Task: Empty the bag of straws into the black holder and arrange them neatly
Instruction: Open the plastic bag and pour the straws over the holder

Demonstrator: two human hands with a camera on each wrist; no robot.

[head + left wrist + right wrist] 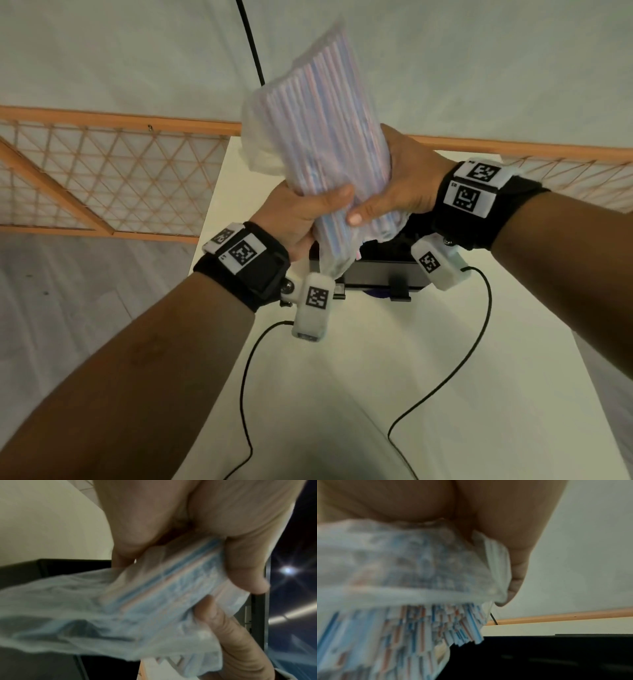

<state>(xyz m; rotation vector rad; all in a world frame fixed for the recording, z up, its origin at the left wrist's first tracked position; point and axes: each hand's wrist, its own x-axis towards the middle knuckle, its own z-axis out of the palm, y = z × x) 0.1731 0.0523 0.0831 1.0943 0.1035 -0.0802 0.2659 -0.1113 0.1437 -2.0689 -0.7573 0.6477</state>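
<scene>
A clear plastic bag of striped straws stands almost upright, its open end turned down over the black holder. My left hand grips the bag's lower part from the left. My right hand grips it from the right, thumb across the front. In the right wrist view, red, blue and white straw ends stick out below the bag's rim, just above the holder. The left wrist view shows the loose bag mouth hanging past my fingers. Most of the holder is hidden behind my hands.
The holder stands on a white table. Two thin black cables trail from my wrist cameras across it. An orange wooden lattice rail runs behind the table. A black cord hangs down the pale wall.
</scene>
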